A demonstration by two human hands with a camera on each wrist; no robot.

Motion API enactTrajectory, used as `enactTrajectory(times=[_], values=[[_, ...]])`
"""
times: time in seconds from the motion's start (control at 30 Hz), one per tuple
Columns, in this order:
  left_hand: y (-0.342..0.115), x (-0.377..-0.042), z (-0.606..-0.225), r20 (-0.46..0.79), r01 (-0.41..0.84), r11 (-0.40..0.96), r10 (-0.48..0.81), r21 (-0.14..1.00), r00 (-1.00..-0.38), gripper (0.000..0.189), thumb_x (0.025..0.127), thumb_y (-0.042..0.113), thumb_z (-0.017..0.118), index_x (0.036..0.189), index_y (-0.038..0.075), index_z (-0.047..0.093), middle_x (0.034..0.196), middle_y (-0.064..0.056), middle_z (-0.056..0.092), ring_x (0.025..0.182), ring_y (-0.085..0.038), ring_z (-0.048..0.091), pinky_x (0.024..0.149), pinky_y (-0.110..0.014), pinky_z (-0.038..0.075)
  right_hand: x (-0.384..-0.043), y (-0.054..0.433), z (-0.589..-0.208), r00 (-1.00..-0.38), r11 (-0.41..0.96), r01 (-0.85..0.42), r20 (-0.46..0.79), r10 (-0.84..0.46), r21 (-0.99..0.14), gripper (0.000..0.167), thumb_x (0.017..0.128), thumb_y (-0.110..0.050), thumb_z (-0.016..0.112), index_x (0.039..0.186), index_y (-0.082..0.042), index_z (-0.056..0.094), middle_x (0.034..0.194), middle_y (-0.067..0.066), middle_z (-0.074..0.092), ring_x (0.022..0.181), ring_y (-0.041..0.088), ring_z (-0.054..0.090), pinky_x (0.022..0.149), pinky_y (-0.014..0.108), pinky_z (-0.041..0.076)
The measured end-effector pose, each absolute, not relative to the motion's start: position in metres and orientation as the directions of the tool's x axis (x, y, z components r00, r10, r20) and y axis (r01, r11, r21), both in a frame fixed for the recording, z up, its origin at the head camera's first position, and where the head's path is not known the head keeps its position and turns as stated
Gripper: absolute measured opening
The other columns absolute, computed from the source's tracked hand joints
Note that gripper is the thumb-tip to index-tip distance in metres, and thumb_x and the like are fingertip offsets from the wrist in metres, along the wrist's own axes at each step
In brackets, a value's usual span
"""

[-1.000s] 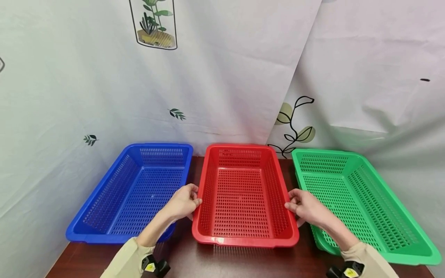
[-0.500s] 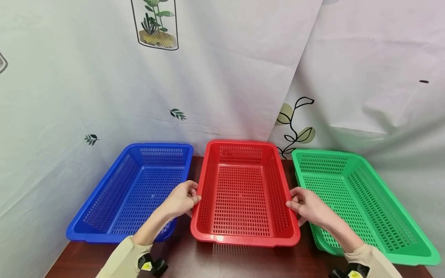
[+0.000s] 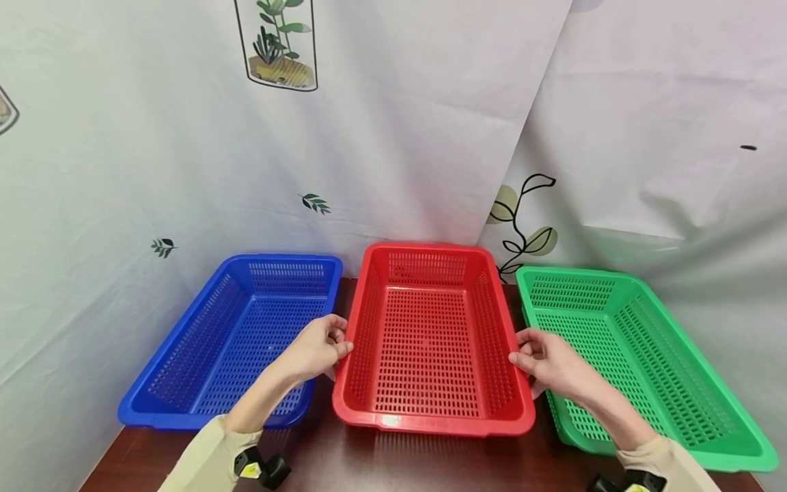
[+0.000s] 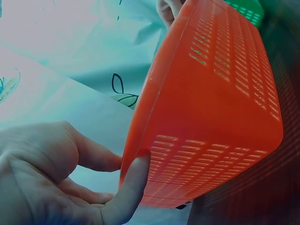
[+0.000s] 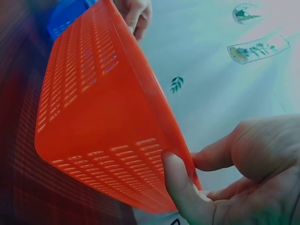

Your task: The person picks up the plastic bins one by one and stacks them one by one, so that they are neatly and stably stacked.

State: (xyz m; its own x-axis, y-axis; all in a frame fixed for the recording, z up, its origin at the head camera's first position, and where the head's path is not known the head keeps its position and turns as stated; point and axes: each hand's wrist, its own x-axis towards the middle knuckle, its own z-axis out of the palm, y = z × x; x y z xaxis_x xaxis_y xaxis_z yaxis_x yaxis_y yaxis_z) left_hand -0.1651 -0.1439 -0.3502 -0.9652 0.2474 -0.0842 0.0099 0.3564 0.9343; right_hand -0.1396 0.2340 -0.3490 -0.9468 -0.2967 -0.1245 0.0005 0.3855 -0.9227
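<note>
A red plastic basket point(image 3: 427, 355) with slotted walls and floor is held between both hands, nothing inside it. My left hand point(image 3: 321, 347) pinches the left rim, thumb on top and fingers below, as the left wrist view shows with the basket wall point(image 4: 201, 112). On the opposite side my right hand point(image 3: 546, 362) pinches the right rim the same way; in the right wrist view its fingers point(image 5: 176, 180) press the wall from outside. The red basket's far end stands higher in the head view than those of its neighbours. Its underside is mostly hidden.
A blue basket point(image 3: 132, 412) stands to the left and a green basket point(image 3: 753, 454) to the right, both on the dark brown table point(image 3: 393, 465). A white patterned curtain point(image 3: 399, 137) hangs right behind them.
The red basket has risen a little, its far rim now higher in the head view and its near rim slightly wider. Both hands have moved with it, keeping their grip. Blue and green baskets stay put.
</note>
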Motion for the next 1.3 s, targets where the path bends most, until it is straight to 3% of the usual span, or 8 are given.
enactTrajectory(times=[0.53,1.3], values=[[-0.161,-0.169,-0.325,-0.114,-0.013,0.316,0.304,0.949,-0.946,0.033,0.096,-0.007,0.054,0.126,-0.016,0.043,0.088,-0.014,0.048,0.068,-0.022,0.064,0.054,-0.042,0.059,-0.136,0.228,-0.333,-0.946,0.317,-0.025,-0.080,-0.314,-0.948,0.036,0.097,0.002,0.060,0.123,0.019,0.041,0.089,0.017,0.060,0.072,0.033,0.070,0.055,0.047,0.059],[-0.192,-0.167,-0.302,-0.093,0.019,0.304,0.348,0.952,-0.933,0.033,0.097,-0.005,0.055,0.126,-0.016,0.044,0.091,-0.013,0.047,0.078,-0.024,0.065,0.057,-0.042,0.059,-0.132,0.206,-0.315,-0.958,0.257,-0.053,-0.024,-0.286,-0.965,0.042,0.097,0.000,0.061,0.128,0.019,0.039,0.093,0.020,0.061,0.068,0.030,0.069,0.056,0.046,0.059]])
